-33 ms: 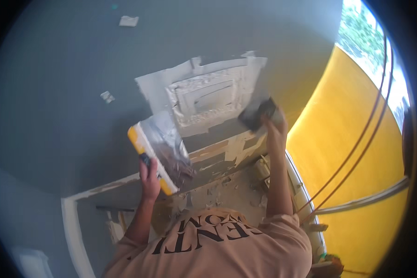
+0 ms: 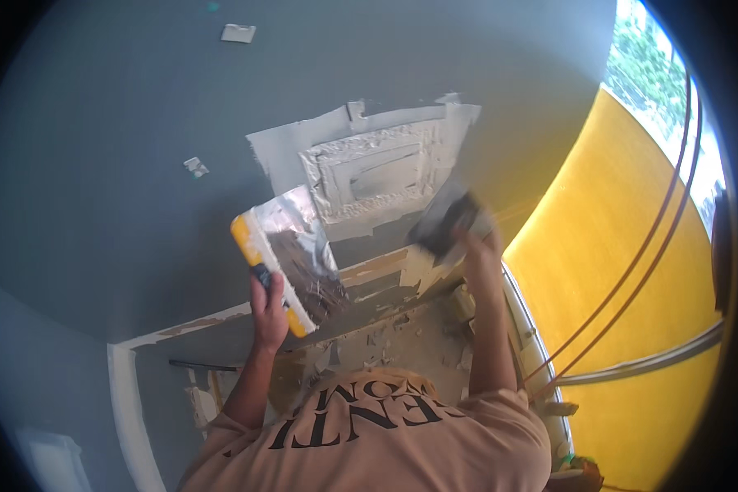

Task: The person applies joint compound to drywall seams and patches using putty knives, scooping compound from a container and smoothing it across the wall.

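Note:
My left hand is closed round the yellow-and-white handle of a wide plastering knife. Its broad metal blade is smeared and shiny, and it is tilted beside the lower left of a white filler patch on the grey wall. My right hand grips a smaller flat filling knife, dark at the middle and blurred by motion, just below and right of the patch. Ridges of thick white filler form a rectangle inside the patch.
To the right stands a yellow wall, with two thin reddish cables running across it. Bits of debris lie below the patch. White trim runs at the lower left. Two small pale plates sit higher on the grey wall.
My right hand and its filling knife have moved a little left and down. The left-hand plastering knife has turned slightly, and the view has shifted a little.

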A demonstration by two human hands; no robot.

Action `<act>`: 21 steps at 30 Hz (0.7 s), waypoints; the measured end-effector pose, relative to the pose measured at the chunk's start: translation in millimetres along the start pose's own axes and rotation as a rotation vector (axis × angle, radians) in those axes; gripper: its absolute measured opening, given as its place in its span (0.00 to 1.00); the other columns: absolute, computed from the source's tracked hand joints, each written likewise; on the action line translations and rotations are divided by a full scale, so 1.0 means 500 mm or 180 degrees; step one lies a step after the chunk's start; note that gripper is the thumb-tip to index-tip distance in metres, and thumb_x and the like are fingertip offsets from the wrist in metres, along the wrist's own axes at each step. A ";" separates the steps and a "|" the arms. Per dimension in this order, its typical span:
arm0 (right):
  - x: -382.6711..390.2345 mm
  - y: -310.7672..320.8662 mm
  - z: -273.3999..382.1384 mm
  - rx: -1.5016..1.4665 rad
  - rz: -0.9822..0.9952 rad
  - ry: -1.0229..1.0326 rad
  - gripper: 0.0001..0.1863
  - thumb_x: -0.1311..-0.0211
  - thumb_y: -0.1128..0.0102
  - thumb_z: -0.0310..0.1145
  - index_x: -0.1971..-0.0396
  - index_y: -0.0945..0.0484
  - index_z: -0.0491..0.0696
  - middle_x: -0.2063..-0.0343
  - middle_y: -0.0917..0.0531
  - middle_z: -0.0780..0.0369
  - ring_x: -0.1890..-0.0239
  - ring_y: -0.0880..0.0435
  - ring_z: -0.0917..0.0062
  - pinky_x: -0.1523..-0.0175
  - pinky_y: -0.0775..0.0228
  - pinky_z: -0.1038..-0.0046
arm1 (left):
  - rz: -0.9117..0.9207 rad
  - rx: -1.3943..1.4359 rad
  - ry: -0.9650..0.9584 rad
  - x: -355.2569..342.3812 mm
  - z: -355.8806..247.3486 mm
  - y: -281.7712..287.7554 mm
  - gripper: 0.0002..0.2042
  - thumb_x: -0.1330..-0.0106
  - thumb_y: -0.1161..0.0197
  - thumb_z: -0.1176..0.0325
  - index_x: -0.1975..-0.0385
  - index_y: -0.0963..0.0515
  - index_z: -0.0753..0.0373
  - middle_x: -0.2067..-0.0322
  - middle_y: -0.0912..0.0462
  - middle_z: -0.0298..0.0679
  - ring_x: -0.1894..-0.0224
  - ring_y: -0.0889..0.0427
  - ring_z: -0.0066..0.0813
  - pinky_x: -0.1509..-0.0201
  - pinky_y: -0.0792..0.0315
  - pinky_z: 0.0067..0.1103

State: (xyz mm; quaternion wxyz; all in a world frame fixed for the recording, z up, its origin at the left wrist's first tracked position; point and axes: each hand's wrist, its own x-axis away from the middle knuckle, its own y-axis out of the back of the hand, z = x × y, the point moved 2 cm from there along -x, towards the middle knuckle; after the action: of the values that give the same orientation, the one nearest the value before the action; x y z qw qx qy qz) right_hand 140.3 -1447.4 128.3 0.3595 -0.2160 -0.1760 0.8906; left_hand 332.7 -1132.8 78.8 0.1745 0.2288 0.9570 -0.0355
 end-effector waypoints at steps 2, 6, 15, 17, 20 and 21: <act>0.099 -0.051 -0.069 0.0201 -0.0306 -0.1222 0.19 0.37 0.36 0.20 0.45 0.23 0.39 0.54 0.14 0.59 0.54 0.15 0.75 0.43 0.26 0.69 | -0.0032 -0.0285 -0.0337 -0.024 -0.034 -0.036 0.20 0.19 0.51 0.66 0.33 0.38 0.68 0.49 0.27 0.38 0.49 0.29 0.23 0.41 0.34 0.23; 0.182 -0.061 -0.271 -0.0591 0.0063 -0.1407 0.20 0.35 0.38 0.20 0.43 0.26 0.38 0.50 0.16 0.59 0.49 0.17 0.72 0.40 0.28 0.69 | 0.0238 -0.0298 -0.0428 -0.036 -0.048 -0.089 0.21 0.20 0.50 0.67 0.33 0.39 0.69 0.49 0.27 0.38 0.51 0.29 0.23 0.44 0.32 0.23; 0.126 -0.027 -0.217 -0.1243 -0.0147 -0.1167 0.18 0.34 0.37 0.21 0.44 0.25 0.38 0.50 0.15 0.61 0.48 0.17 0.75 0.40 0.29 0.72 | 0.1423 -0.1608 -0.0784 -0.030 -0.079 -0.193 0.18 0.22 0.45 0.59 0.45 0.31 0.69 0.67 0.18 0.57 0.64 0.17 0.63 0.63 0.26 0.41; 0.088 0.008 -0.180 -0.1157 -0.0268 -0.0705 0.19 0.34 0.37 0.21 0.44 0.25 0.39 0.52 0.15 0.62 0.49 0.17 0.75 0.41 0.28 0.72 | 0.1359 -0.2006 -0.0279 -0.034 -0.072 -0.184 0.20 0.22 0.46 0.58 0.43 0.31 0.71 0.67 0.18 0.57 0.62 0.17 0.62 0.61 0.26 0.42; -0.013 0.056 -0.076 0.1201 -0.0378 0.0857 0.16 0.34 0.42 0.16 0.48 0.21 0.42 0.53 0.14 0.62 0.50 0.16 0.71 0.42 0.28 0.70 | 0.0776 -0.1972 -0.0534 -0.040 -0.019 -0.126 0.22 0.22 0.46 0.57 0.41 0.31 0.71 0.65 0.17 0.58 0.60 0.17 0.60 0.58 0.26 0.41; -0.060 0.055 -0.036 0.2222 -0.0468 0.1586 0.20 0.39 0.44 0.14 0.48 0.20 0.44 0.52 0.14 0.61 0.49 0.16 0.67 0.41 0.29 0.68 | 0.0776 -0.1977 -0.0557 -0.039 -0.003 -0.104 0.22 0.22 0.46 0.57 0.41 0.31 0.71 0.65 0.17 0.58 0.60 0.17 0.60 0.58 0.26 0.41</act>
State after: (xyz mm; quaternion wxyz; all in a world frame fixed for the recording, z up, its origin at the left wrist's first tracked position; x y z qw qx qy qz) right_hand 153.4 -1484.9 107.9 0.5049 -0.2768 0.2129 0.7894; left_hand 324.9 -1187.1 86.3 0.3202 0.2736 0.8692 0.2591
